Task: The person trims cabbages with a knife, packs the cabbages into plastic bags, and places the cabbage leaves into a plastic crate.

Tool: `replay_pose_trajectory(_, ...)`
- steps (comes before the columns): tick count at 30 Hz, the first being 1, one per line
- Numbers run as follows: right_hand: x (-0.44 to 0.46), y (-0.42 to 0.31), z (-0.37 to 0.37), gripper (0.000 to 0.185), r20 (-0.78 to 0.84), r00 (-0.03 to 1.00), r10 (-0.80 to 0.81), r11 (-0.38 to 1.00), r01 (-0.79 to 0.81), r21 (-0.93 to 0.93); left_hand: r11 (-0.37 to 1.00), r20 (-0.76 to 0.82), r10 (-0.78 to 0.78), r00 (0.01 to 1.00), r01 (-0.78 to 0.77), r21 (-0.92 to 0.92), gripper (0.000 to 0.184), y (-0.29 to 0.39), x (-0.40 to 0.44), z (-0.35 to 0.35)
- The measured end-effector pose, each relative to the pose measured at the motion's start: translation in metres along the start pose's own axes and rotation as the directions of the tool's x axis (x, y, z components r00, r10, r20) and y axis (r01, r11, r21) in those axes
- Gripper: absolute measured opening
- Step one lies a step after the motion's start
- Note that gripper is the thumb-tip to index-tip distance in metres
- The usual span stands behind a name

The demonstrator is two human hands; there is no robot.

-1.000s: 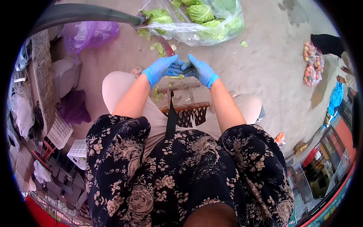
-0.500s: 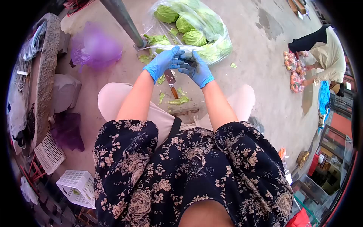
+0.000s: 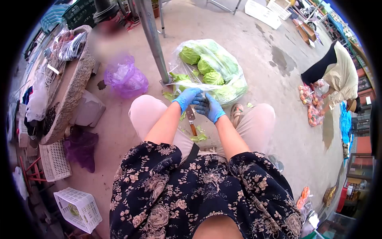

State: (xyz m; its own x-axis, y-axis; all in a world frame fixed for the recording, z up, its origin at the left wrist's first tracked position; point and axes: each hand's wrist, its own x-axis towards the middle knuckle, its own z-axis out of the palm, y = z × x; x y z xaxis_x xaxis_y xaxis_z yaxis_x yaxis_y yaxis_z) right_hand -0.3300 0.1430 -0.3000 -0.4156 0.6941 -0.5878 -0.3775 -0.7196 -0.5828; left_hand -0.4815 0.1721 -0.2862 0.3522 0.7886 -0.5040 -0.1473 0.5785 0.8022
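Observation:
My left hand (image 3: 188,98), in a blue glove, reaches over the near edge of a clear plastic bag (image 3: 240,91). Its fingers are stretched toward my right hand (image 3: 211,108), gloved alike, whose fingers are extended and apart. The fingertips nearly meet or touch; I see nothing held between them. Green cabbages (image 3: 213,78) fill the bag. Below my hands a knife (image 3: 193,128) with a wooden handle lies on the ground, its blade partly hidden. A torn cabbage leaf (image 3: 199,137) lies by the handle.
A metal pole (image 3: 150,36) stands left of the bag. Farther left are a purple plastic bag (image 3: 126,81), a stone slab (image 3: 75,89) and white plastic crates (image 3: 79,207). At right a person (image 3: 338,71) bends over bags of round fruit (image 3: 312,104).
The view has tilted upward, so the scene sits lower and more of the far ground shows. My hands stay close together in front of the bag. A sandalled foot has come into view.

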Motion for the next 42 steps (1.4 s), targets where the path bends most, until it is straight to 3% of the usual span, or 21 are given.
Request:
replay_pose_trajectory(2, -0.001, -0.003, -0.004, 0.046, 0.07, 0.995, 0.074, 0.993, -0.067, -0.101, 0.996, -0.059, 0.061, 0.996, -0.064, -0.055, 0.026, -0.023, 0.01, 0.002)
replay_pose_trajectory(3, -0.001, -0.006, -0.003, 0.046, 0.027, 0.992, 0.124, 0.987, -0.121, -0.108, 0.977, -0.114, 0.191, 0.975, -0.177, 0.123, 0.024, -0.031, 0.009, 0.003)
replay_pose_trajectory(4, 0.008, -0.004, -0.011, 0.044, 0.011, 0.986, 0.164, 0.982, -0.163, -0.093, 0.973, -0.159, 0.219, 0.963, -0.203, 0.11, 0.022, -0.047, 0.018, 0.001)
replay_pose_trajectory(6, 0.012, -0.002, -0.017, 0.041, -0.023, 0.984, 0.179, 0.977, -0.18, -0.113, 0.991, -0.264, 0.1, 0.959, -0.121, -0.064, 0.021, -0.053, 0.02, 0.016)
replay_pose_trajectory(8, 0.012, 0.004, -0.008, 0.037, 0.097, 0.994, 0.046, 0.998, -0.051, 0.045, 0.909, -0.269, 0.327, 0.906, -0.224, 0.351, 0.031, -0.034, -0.012, 0.034)
replay_pose_trajectory(9, 0.008, 0.004, -0.004, 0.036, 0.155, 0.988, 0.026, 0.999, -0.03, 0.019, 0.877, -0.289, 0.405, 0.867, -0.278, 0.393, 0.036, -0.043, -0.017, 0.035)
replay_pose_trajectory(10, 0.011, 0.006, -0.009, 0.036, 0.199, 0.974, 0.109, 0.994, -0.104, -0.038, 0.832, -0.298, 0.494, 0.817, -0.344, 0.435, 0.033, -0.048, -0.03, 0.034)
replay_pose_trajectory(11, 0.019, 0.009, -0.021, 0.037, 0.236, 0.952, 0.193, 0.98, -0.174, -0.1, 0.84, -0.318, 0.531, 0.786, -0.439, 0.317, 0.027, -0.08, -0.009, 0.02)
replay_pose_trajectory(12, 0.027, 0.01, -0.026, 0.037, 0.265, 0.924, 0.275, 0.957, -0.238, -0.164, 0.919, -0.252, 0.37, 0.894, -0.393, -0.046, 0.025, -0.112, 0.009, -0.002)
replay_pose_trajectory(13, 0.027, 0.012, -0.019, 0.037, 0.26, 0.915, 0.307, 0.945, -0.259, -0.2, 0.88, -0.118, 0.24, 0.964, -0.267, -0.392, 0.022, -0.14, 0.024, -0.029)
replay_pose_trajectory(14, 0.022, 0.017, -0.01, 0.037, 0.252, 0.905, 0.343, 0.929, -0.287, -0.236, 0.732, 0.06, 0.158, 0.986, -0.076, -0.677, 0.019, -0.157, 0.027, -0.046)
replay_pose_trajectory(15, 0.019, 0.024, -0.005, 0.037, 0.238, 0.894, 0.379, 0.911, -0.315, -0.266, 0.777, -0.133, 0.132, 0.982, -0.185, -0.601, 0.017, -0.155, 0.015, -0.043)
replay_pose_trajectory(17, 0.031, 0.037, -0.002, 0.038, 0.259, 0.915, 0.311, 0.937, -0.249, -0.243, 0.859, -0.486, 0.116, 0.866, -0.334, -0.389, 0.013, -0.13, -0.003, -0.029)
replay_pose_trajectory(20, 0.044, 0.043, -0.004, 0.037, 0.292, 0.912, 0.287, 0.952, -0.237, -0.195, 0.815, -0.542, 0.204, 0.816, -0.448, -0.368, 0.014, -0.126, -0.006, -0.026)
replay_pose_trajectory(21, 0.046, 0.043, -0.004, 0.037, 0.307, 0.902, 0.303, 0.947, -0.25, -0.202, 0.792, -0.478, 0.158, 0.864, -0.4, -0.461, 0.014, -0.122, -0.015, -0.027)
replay_pose_trajectory(28, 0.049, 0.035, 0.031, 0.029, 0.382, 0.865, 0.325, 0.945, -0.281, -0.166, 0.697, -0.502, 0.142, 0.853, -0.446, -0.562, 0.018, -0.079, -0.075, -0.024)
replay_pose_trajectory(29, 0.053, 0.035, 0.036, 0.029, 0.384, 0.86, 0.336, 0.942, -0.298, -0.155, 0.769, -0.478, 0.178, 0.86, -0.424, -0.478, 0.028, -0.085, -0.071, -0.034)
replay_pose_trajectory(32, 0.053, 0.038, 0.058, 0.029, 0.45, 0.824, 0.344, 0.939, -0.293, -0.182, 0.712, -0.462, 0.305, 0.833, -0.522, -0.47, 0.026, -0.086, -0.08, -0.05)
replay_pose_trajectory(33, 0.051, 0.04, 0.065, 0.03, 0.48, 0.805, 0.348, 0.937, -0.289, -0.195, 0.732, -0.474, 0.283, 0.834, -0.507, -0.455, 0.024, -0.083, -0.091, -0.052)
replay_pose_trajectory(35, 0.048, 0.042, 0.079, 0.032, 0.573, 0.733, 0.366, 0.931, -0.3, -0.209, 0.707, -0.496, 0.301, 0.814, -0.54, -0.457, 0.023, -0.079, -0.112, -0.057)
replay_pose_trajectory(42, 0.029, 0.052, 0.143, 0.034, 0.585, 0.718, 0.377, 0.926, -0.287, -0.244, 0.517, -0.65, 0.338, 0.681, -0.712, -0.476, 0.019, -0.068, -0.163, -0.065)
